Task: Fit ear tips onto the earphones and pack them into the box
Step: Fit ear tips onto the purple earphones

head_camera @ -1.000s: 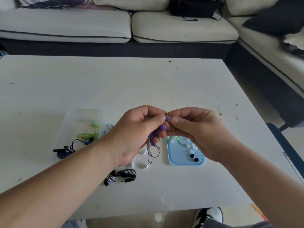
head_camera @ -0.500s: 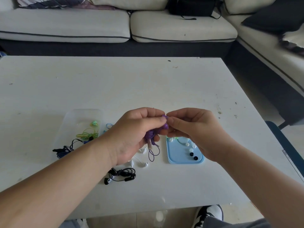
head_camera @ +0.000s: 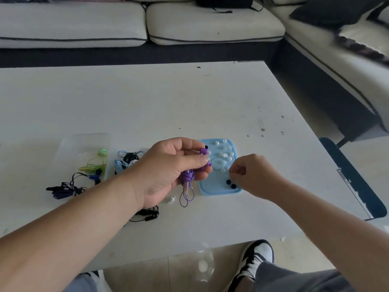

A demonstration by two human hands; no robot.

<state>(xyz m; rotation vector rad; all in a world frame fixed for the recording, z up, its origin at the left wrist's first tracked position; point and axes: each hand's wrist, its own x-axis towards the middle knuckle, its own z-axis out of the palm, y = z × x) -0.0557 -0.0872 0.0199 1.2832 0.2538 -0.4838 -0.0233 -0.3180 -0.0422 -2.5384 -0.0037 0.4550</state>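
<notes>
A pale sofa (head_camera: 210,24) runs behind a white table (head_camera: 147,106). The left hand (head_camera: 168,167) is raised just above the table, its fingers (head_camera: 189,160) curled and clamped round the purple earphones (head_camera: 187,175). One bud sticks up past the thumb tip, the coiled cord sits against the palm, and a loop of cord with the plug hangs down towards the table. Just to its right lies a blue tray (head_camera: 212,191) with white ear tips (head_camera: 223,154) scattered over it and two black tips (head_camera: 231,184) near its front edge. The right hand (head_camera: 254,175) hovers over the tray's right side, fingers curled in, thumb and forefinger pinched together; whether a tip lies between them cannot be seen. The clear box (head_camera: 84,144) lies to the left, with green earphones (head_camera: 92,165) in it. Dark blue earphones (head_camera: 67,188) lie at its front edge, and black earphones (head_camera: 147,214) lie under the left wrist.
</notes>
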